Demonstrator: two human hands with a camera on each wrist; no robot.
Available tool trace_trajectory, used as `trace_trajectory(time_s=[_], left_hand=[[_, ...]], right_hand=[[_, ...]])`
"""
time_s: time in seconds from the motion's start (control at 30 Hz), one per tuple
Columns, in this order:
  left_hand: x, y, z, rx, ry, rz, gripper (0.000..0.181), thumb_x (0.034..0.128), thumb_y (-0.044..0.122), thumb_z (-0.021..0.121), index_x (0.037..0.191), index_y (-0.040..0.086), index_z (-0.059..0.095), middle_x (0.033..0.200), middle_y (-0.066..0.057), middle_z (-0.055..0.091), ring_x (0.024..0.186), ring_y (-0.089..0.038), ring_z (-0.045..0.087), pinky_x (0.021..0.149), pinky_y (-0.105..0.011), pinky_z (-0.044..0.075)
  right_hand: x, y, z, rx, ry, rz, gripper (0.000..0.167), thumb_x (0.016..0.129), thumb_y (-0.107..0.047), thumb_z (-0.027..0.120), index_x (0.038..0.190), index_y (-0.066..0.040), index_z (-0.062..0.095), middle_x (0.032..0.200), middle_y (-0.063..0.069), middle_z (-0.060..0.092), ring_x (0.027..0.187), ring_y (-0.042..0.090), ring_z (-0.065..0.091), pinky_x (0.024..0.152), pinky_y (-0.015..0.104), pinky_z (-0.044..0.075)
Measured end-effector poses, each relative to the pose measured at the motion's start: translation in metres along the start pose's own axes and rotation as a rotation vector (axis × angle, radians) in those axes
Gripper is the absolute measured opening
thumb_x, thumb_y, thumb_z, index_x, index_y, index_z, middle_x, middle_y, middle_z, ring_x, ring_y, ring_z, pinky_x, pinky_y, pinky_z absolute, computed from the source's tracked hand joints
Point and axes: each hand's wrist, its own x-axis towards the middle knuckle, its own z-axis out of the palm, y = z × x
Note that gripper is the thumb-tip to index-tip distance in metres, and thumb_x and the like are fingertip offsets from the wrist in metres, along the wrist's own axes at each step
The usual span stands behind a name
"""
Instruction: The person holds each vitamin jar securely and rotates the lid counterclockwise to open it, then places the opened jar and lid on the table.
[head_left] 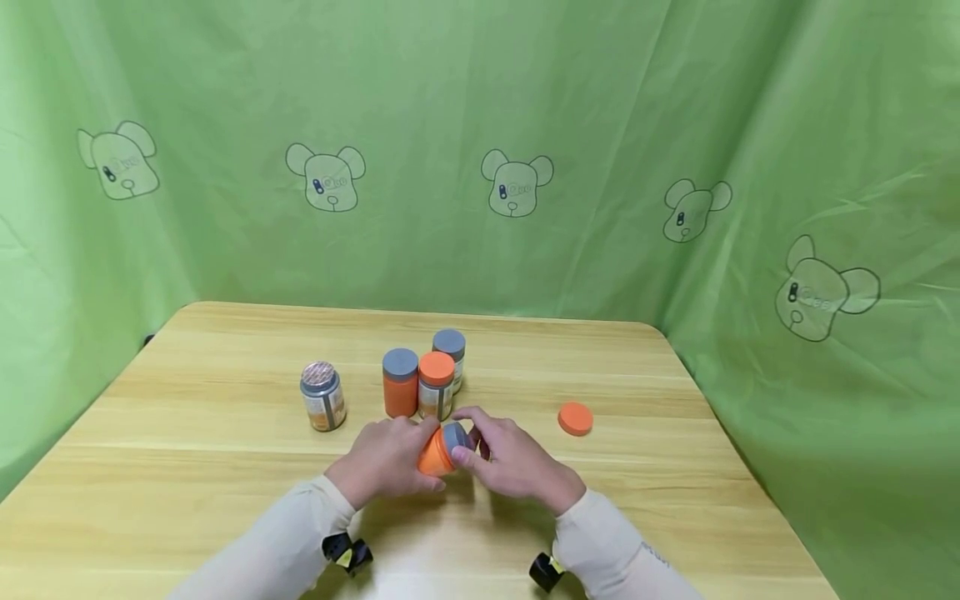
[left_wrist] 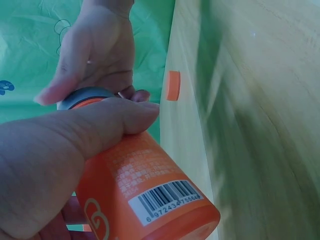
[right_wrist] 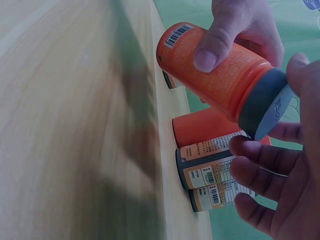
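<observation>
My left hand [head_left: 390,458] grips an orange bottle [right_wrist: 215,75] round its body, tilted above the table. A barcode label [left_wrist: 167,201] shows near its base in the left wrist view. A grey lid [right_wrist: 265,102] sits on the bottle's neck. My right hand [head_left: 517,458] is at that lid, its thumb on one edge and its bent fingers round the other side. Just behind the hands stand an orange bottle with a grey lid [head_left: 401,383], a grey bottle with an orange lid [head_left: 437,385] and another grey-lidded bottle [head_left: 450,343].
On the left stands a grey bottle [head_left: 324,398] with a shiny seal across its mouth and no lid. A loose orange lid [head_left: 576,418] lies on the wooden table [head_left: 637,492] to the right. Green curtains [head_left: 420,75] hang round the table.
</observation>
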Motion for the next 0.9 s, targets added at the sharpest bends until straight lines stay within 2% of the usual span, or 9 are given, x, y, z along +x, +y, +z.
trace_trajectory(time_s=[0.27, 0.53, 0.8, 0.9], left_hand=[[-0.0003, 0.0000, -0.0005, 0.003, -0.013, -0.007, 0.058, 0.0686, 0.048, 0.082, 0.106, 0.011, 0.058, 0.075, 0.002, 0.054, 0.060, -0.014, 0.049, 0.050, -0.032, 0.042], [0.0005, -0.0006, -0.0010, -0.001, -0.010, 0.001, 0.057, 0.0692, 0.048, 0.082, 0.106, 0.011, 0.058, 0.075, 0.002, 0.053, 0.060, -0.014, 0.049, 0.050, -0.032, 0.042], [-0.0006, -0.0004, -0.0013, -0.007, -0.011, 0.001, 0.058, 0.0687, 0.047, 0.083, 0.107, 0.010, 0.059, 0.075, 0.002, 0.053, 0.060, -0.013, 0.049, 0.050, -0.032, 0.041], [-0.0002, -0.0004, -0.0011, -0.006, -0.005, 0.010, 0.058, 0.0688, 0.047, 0.083, 0.107, 0.011, 0.059, 0.075, 0.003, 0.053, 0.060, -0.013, 0.048, 0.049, -0.031, 0.040]], right_hand=[[0.0001, -0.0010, -0.0017, 0.023, -0.029, -0.009, 0.051, 0.095, -0.038, 0.059, 0.135, -0.008, 0.046, 0.093, -0.005, 0.057, 0.083, 0.013, 0.056, 0.066, 0.026, 0.048], [0.0018, -0.0031, -0.0021, 0.001, -0.019, 0.011, 0.046, 0.098, -0.040, 0.055, 0.132, -0.010, 0.048, 0.084, -0.006, 0.057, 0.069, 0.007, 0.052, 0.062, 0.025, 0.047], [0.0001, -0.0016, -0.0015, 0.038, -0.035, -0.016, 0.047, 0.095, -0.037, 0.059, 0.133, -0.011, 0.047, 0.093, -0.005, 0.058, 0.084, 0.015, 0.057, 0.067, 0.028, 0.049], [0.0001, -0.0018, -0.0027, 0.024, -0.035, -0.003, 0.049, 0.096, -0.039, 0.058, 0.134, -0.009, 0.047, 0.092, -0.005, 0.059, 0.080, 0.012, 0.057, 0.066, 0.026, 0.048]])
